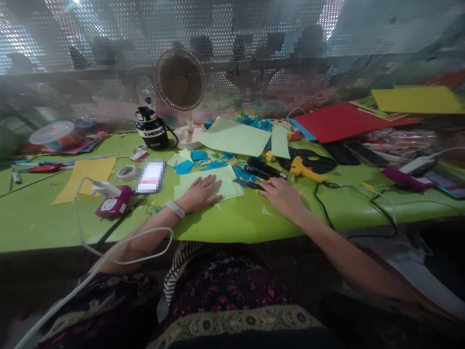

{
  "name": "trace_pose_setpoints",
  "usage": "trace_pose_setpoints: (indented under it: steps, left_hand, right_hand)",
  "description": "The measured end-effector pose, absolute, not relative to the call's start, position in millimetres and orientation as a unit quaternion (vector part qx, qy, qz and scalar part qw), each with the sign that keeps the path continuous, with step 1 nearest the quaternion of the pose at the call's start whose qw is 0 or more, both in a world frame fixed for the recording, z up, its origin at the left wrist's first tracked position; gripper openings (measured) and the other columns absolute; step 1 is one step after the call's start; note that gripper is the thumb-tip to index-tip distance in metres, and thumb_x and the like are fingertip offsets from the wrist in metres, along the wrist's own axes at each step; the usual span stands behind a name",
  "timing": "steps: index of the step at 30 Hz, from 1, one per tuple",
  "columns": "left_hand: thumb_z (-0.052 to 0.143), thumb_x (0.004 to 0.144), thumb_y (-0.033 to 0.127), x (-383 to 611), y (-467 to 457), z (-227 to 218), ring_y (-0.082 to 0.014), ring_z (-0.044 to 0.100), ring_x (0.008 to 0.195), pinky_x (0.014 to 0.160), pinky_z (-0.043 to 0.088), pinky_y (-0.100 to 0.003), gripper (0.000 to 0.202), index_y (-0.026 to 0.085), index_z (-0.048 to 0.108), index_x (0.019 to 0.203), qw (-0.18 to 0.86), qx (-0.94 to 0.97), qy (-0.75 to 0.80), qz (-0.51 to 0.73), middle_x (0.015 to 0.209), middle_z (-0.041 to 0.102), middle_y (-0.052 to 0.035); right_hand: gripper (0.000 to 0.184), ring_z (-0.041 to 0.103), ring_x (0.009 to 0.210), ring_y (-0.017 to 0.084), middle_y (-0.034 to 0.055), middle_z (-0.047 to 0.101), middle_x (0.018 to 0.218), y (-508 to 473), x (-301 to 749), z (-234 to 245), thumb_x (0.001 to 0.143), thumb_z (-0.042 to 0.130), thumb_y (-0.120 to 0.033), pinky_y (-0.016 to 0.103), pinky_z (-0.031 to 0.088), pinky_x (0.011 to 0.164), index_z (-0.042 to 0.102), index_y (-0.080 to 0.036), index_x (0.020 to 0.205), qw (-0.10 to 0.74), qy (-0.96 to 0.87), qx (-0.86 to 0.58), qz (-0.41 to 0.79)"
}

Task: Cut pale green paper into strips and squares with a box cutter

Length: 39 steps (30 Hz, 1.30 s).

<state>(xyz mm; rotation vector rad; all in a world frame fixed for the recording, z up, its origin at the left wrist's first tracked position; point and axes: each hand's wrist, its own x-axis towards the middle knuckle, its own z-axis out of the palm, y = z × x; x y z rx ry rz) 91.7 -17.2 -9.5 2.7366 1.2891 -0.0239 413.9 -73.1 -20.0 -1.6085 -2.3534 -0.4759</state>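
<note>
My left hand (201, 193) lies flat with fingers stretched out on a pale green sheet of paper (228, 180) on the green table (236, 218). A white band is on that wrist. My right hand (281, 192) rests palm down on the table just right of the sheet, its fingertips at a dark knife-like tool (247, 183). Its fingers look loosely spread and hold nothing. Blue paper scraps (218, 164) lie scattered beyond the sheet.
A small desk fan (180, 82) and a black bottle (151, 128) stand at the back. A yellow glue gun (307, 169), black markers (267, 168), tape roll (126, 172), yellow paper (85, 177), a magenta device (113, 203) with white cable, red and yellow sheets (337, 121) surround me.
</note>
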Motion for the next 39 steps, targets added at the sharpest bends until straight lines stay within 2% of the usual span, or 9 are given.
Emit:
trace_pose_setpoints:
  steps: [10, 14, 28, 33, 36, 39]
  left_hand:
    - [0.031, 0.106, 0.064, 89.8, -16.1, -10.2, -0.0263, 0.017, 0.161, 0.131, 0.015, -0.047, 0.073, 0.021, 0.032, 0.165, 0.062, 0.907, 0.417, 0.006, 0.173, 0.02, -0.0096]
    - [0.03, 0.106, 0.064, 90.0, -16.2, -10.7, -0.0263, 0.018, 0.161, 0.131, 0.015, -0.048, 0.073, 0.02, 0.032, 0.165, 0.058, 0.907, 0.416, 0.006, 0.173, 0.02, -0.0109]
    - [0.031, 0.107, 0.062, 89.4, -14.9, -13.8, -0.0256, 0.018, 0.161, 0.131, 0.013, -0.046, 0.072, 0.02, 0.032, 0.165, 0.053, 0.908, 0.417, 0.001, 0.173, 0.02, -0.011]
    - [0.035, 0.107, 0.059, 92.6, -13.9, -9.3, -0.0281, 0.017, 0.161, 0.131, 0.014, -0.05, 0.068, 0.023, 0.034, 0.164, 0.039, 0.891, 0.452, 0.013, 0.173, 0.022, -0.0095]
    - [0.036, 0.106, 0.059, 95.3, -9.6, -4.1, -0.03, 0.016, 0.162, 0.132, 0.011, -0.052, 0.069, 0.022, 0.034, 0.164, 0.021, 0.877, 0.48, 0.015, 0.173, 0.021, -0.0104]
    - [0.033, 0.107, 0.059, 96.7, -3.4, -1.7, -0.0297, 0.016, 0.162, 0.131, 0.014, -0.051, 0.07, 0.02, 0.033, 0.165, 0.037, 0.875, 0.482, 0.002, 0.173, 0.022, -0.0112]
  right_hand:
    - [0.026, 0.061, 0.1, 0.028, 0.0138, 0.069, 0.105, -72.8, 412.9, -19.4, 0.104, 0.056, -0.029, 0.035, 0.049, 0.077, 0.075, -0.018, 0.116, 0.109, -0.802, -0.563, -0.169]
    - [0.029, 0.06, 0.102, 0.028, 0.0144, 0.069, 0.107, -72.6, 412.7, -20.6, 0.104, 0.056, -0.03, 0.036, 0.049, 0.08, 0.073, -0.017, 0.122, 0.108, -0.812, -0.551, -0.163]
    - [0.032, 0.061, 0.103, 0.028, 0.0161, 0.071, 0.111, -74.7, 403.6, -9.9, 0.106, 0.05, -0.029, 0.04, 0.048, 0.084, 0.073, -0.018, 0.126, 0.153, -0.842, -0.486, -0.178]
    - [0.031, 0.06, 0.101, 0.027, 0.0147, 0.072, 0.109, -71.6, 402.1, -7.1, 0.105, 0.051, -0.026, 0.039, 0.047, 0.084, 0.073, -0.016, 0.124, 0.145, -0.858, -0.463, -0.168]
    - [0.03, 0.06, 0.1, 0.028, 0.0157, 0.071, 0.109, -65.7, 405.0, -6.2, 0.104, 0.053, -0.025, 0.039, 0.047, 0.081, 0.073, -0.016, 0.126, 0.141, -0.857, -0.467, -0.168]
    - [0.031, 0.06, 0.098, 0.027, 0.0158, 0.071, 0.109, -58.1, 406.2, -7.1, 0.104, 0.055, -0.025, 0.039, 0.048, 0.08, 0.073, -0.016, 0.127, 0.138, -0.853, -0.474, -0.168]
